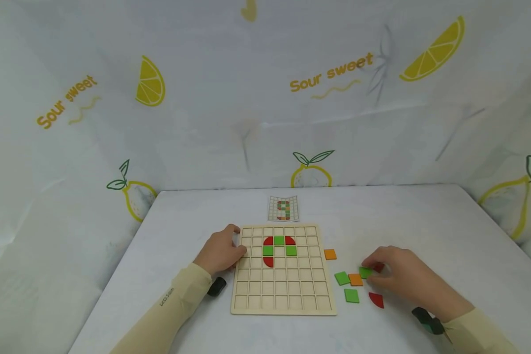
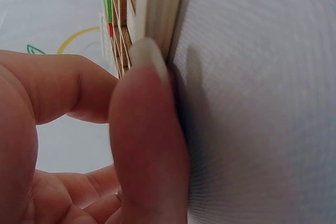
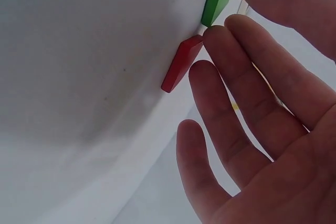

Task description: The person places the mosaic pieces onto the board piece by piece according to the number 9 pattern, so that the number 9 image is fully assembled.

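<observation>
A pale wooden grid board (image 1: 280, 290) lies flat, with red and green pieces set in its upper cells. At its left edge is my left hand (image 1: 219, 250), thumb tip against the side and index finger near the far corner. The left wrist view shows the thumb (image 2: 147, 124) close at that edge. Right of the board, my right hand (image 1: 400, 273) pinches a green square tile (image 1: 365, 272) by its edges. Beside those fingertips lies a red quarter-round piece (image 3: 181, 64), mostly hidden by the hand in the head view.
Loose green tiles (image 1: 351, 295), orange tiles (image 1: 330, 254) and another red quarter-round piece (image 1: 376, 300) lie between board and right hand. A printed pattern card (image 1: 283, 209) lies beyond the board. A lemon-print cloth (image 1: 221, 123) hangs behind the white table.
</observation>
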Demonstrator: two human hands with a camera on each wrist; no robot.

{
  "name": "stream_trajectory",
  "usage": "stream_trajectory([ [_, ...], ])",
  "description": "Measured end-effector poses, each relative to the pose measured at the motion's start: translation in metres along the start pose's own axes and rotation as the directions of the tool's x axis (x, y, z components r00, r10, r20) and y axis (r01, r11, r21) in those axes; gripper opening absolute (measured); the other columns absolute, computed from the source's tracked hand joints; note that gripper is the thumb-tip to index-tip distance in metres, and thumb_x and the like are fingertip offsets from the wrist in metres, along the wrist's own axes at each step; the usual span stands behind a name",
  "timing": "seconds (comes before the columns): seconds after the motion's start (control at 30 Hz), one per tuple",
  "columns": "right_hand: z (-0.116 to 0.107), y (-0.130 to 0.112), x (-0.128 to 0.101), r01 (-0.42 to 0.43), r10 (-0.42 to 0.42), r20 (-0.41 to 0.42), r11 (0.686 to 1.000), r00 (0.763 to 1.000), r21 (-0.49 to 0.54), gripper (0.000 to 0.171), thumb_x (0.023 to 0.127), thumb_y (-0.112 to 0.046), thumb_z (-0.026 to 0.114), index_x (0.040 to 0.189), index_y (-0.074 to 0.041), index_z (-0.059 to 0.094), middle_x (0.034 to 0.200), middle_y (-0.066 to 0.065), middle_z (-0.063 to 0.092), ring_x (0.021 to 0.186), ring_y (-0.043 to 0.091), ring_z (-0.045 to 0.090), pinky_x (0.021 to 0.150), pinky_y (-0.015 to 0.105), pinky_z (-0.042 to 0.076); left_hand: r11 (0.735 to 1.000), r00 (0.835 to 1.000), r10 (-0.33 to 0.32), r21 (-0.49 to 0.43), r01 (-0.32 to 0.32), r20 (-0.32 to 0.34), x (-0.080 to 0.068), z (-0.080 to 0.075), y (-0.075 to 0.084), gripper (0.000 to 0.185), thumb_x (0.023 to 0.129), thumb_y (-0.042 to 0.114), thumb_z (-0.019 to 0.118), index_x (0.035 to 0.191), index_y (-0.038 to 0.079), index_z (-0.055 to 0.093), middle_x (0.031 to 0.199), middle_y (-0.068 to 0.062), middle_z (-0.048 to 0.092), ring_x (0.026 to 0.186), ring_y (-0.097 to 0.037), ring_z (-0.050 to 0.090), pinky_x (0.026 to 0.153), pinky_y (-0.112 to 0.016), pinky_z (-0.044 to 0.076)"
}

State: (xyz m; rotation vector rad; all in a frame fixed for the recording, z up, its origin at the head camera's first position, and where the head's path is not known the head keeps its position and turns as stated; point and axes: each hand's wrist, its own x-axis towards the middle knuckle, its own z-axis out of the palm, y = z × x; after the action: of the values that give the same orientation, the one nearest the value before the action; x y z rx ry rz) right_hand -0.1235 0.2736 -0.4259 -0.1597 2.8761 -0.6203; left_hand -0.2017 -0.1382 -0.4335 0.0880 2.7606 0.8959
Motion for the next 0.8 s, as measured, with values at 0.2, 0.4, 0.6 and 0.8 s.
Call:
stream_trajectory([
  [0.2,0.0006,0.0008,0.002,-0.002,0.002,0.006,1.0,1.0,-0.011,0.029,0.082,-0.017,0.093,0.11,-0.017,0.083,0.103,-0.005,0.075,0.094,0.016,0.062,0.089,0.046,0.061,1.0,1.0,-0.003,-0.005,0.003,0.003,-0.0004,-0.0009,0.0,0.057,0.098,0.019,0.066,0.152,0.006,0.052,0.069,-0.004,0.067,0.053,-0.015,0.062,0.056,-0.029,0.048],
  [0.4,0.0011,0.0019,0.0042,0.007,-0.007,0.003,1.0,1.0,-0.02,0.028,0.083,-0.017,0.092,0.11,-0.017,0.083,0.102,-0.005,0.074,0.092,0.016,0.061,0.087,0.044,0.06,1.0,1.0,-0.013,-0.006,0.013,0.003,-0.0003,0.0001,0.0009,0.058,0.098,0.019,0.066,0.152,0.007,0.051,0.071,-0.004,0.067,0.053,-0.015,0.062,0.055,-0.028,0.049],
  [0.6,0.0011,0.0041,0.0064,0.014,-0.015,-0.016,0.999,1.0,-0.036,0.028,0.083,-0.018,0.092,0.11,-0.016,0.083,0.102,-0.005,0.074,0.091,0.015,0.06,0.086,0.042,0.06,1.0,1.0,-0.002,-0.016,0.002,0.002,-0.0012,-0.0007,0.0016,0.057,0.098,0.019,0.065,0.152,0.006,0.052,0.068,-0.004,0.067,0.052,-0.015,0.062,0.055,-0.028,0.049],
  [0.8,-0.0015,-0.0026,0.0081,0.094,-0.096,-0.053,0.995,0.994,-0.03,0.027,0.083,-0.022,0.093,0.108,-0.019,0.084,0.104,-0.007,0.076,0.095,0.015,0.063,0.085,0.041,0.06,1.0,1.0,-0.002,-0.016,0.002,0.001,-0.0017,-0.0009,0.0018,0.057,0.098,0.019,0.065,0.152,0.006,0.051,0.067,-0.003,0.067,0.052,-0.015,0.061,0.054,-0.028,0.049],
])
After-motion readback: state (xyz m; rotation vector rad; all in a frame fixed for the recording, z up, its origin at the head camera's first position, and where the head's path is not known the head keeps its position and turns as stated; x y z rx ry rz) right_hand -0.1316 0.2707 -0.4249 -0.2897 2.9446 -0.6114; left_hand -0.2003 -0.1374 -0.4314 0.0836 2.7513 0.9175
